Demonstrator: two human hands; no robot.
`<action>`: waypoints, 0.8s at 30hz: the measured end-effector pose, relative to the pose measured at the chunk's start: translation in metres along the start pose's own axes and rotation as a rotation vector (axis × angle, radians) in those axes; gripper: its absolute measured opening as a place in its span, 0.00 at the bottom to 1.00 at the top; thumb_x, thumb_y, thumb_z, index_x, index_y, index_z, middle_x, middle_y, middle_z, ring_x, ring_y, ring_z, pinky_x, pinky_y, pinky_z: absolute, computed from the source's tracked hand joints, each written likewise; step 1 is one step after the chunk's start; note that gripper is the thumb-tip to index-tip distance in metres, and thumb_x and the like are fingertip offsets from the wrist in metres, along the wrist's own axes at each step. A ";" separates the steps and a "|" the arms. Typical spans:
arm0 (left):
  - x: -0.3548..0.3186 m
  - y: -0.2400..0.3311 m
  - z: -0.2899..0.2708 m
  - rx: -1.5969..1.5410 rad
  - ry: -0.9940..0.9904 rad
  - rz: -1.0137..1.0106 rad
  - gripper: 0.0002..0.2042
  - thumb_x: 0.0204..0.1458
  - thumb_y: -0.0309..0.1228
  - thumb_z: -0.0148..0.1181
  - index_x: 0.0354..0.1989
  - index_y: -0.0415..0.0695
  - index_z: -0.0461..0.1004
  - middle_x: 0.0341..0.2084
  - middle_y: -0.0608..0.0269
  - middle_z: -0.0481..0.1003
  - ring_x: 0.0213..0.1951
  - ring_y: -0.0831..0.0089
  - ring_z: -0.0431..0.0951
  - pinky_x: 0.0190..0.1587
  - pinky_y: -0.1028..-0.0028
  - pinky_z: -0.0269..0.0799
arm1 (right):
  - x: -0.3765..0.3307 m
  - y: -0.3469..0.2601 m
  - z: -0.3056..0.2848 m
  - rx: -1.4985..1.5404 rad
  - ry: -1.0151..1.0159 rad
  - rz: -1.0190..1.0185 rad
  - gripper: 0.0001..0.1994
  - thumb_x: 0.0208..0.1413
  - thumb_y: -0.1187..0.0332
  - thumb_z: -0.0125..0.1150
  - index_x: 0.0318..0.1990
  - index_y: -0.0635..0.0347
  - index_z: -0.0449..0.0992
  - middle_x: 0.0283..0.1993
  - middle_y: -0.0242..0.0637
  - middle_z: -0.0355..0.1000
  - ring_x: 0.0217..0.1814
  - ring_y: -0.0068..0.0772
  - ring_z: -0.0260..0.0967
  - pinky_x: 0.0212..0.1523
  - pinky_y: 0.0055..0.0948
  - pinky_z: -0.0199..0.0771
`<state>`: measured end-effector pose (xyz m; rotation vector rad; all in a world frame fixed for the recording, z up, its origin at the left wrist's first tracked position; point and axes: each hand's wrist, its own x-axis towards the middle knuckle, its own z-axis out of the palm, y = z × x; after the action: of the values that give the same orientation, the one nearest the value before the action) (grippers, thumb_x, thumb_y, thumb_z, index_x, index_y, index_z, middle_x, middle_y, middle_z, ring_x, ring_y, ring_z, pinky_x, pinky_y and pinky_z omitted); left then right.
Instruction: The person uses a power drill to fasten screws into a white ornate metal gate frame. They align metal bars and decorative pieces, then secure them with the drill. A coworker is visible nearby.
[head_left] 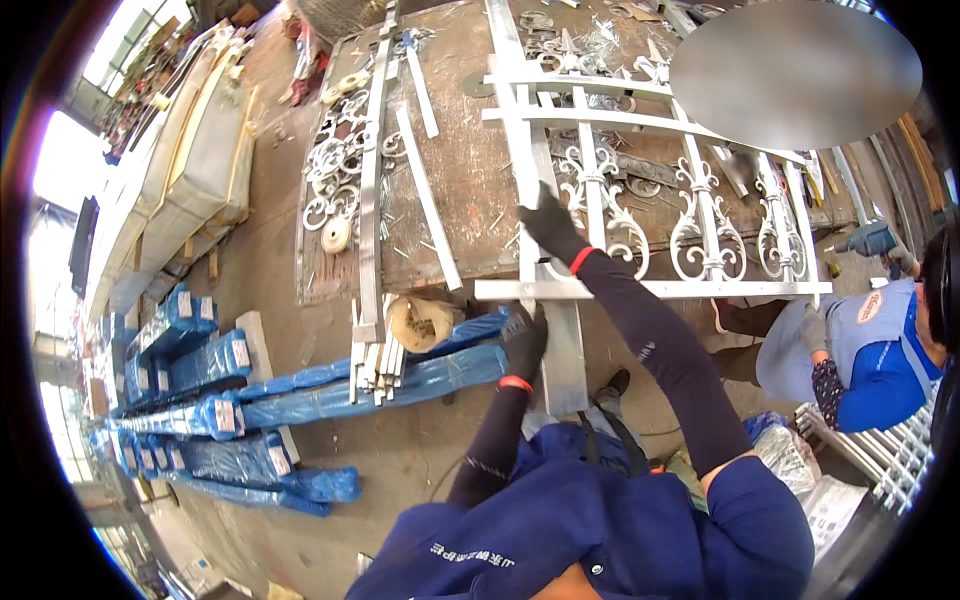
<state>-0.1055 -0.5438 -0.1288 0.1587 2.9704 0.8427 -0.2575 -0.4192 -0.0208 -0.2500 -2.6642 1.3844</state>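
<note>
A white metal railing panel with scrollwork lies across the worktable (455, 215). Its lower rail (650, 291) runs along the near side, and a white upright (528, 150) forms the left end. My right hand (553, 228), in a dark glove, is closed around this upright above the lower rail. Lower down, my left hand (524, 345), also gloved, is closed just under the rail's left end; its fingertips are partly hidden. Beneath the panel a wide metal bar (563, 360) sticks out toward me.
At right, a co-worker's gloved hand (815, 333) is near the panel's corner, beside a power drill (866, 240). Scroll ornaments (335, 165) and flat strips (428, 200) lie at the table's left. A bucket (418, 322) and blue-wrapped bundles (380, 385) are at my left.
</note>
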 end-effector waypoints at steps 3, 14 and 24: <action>-0.013 -0.002 -0.006 -0.291 -0.006 0.038 0.25 0.57 0.45 0.48 0.50 0.32 0.59 0.33 0.35 0.73 0.37 0.43 0.73 0.39 0.51 0.66 | 0.040 -0.018 0.072 -0.091 -0.039 0.091 0.37 0.49 0.57 0.56 0.62 0.68 0.49 0.46 0.63 0.70 0.49 0.63 0.68 0.52 0.50 0.66; 0.063 -0.074 -0.133 -0.323 0.182 0.318 0.16 0.51 0.36 0.56 0.45 0.40 0.71 0.40 0.51 0.73 0.44 0.52 0.73 0.45 0.58 0.68 | -0.165 -0.019 0.042 -0.178 0.128 0.049 0.13 0.54 0.62 0.60 0.37 0.61 0.67 0.33 0.45 0.69 0.35 0.49 0.69 0.35 0.46 0.68; 0.167 0.003 -0.077 -0.135 0.007 0.594 0.23 0.48 0.39 0.58 0.51 0.41 0.67 0.42 0.51 0.70 0.46 0.53 0.70 0.44 0.56 0.67 | -0.181 0.004 0.073 -0.520 -0.027 0.484 0.28 0.51 0.48 0.58 0.45 0.68 0.65 0.35 0.54 0.72 0.36 0.53 0.73 0.36 0.48 0.72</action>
<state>-0.2768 -0.5627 -0.0649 1.0669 2.8781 1.0795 -0.0938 -0.5119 -0.0725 -0.9850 -3.0673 0.7343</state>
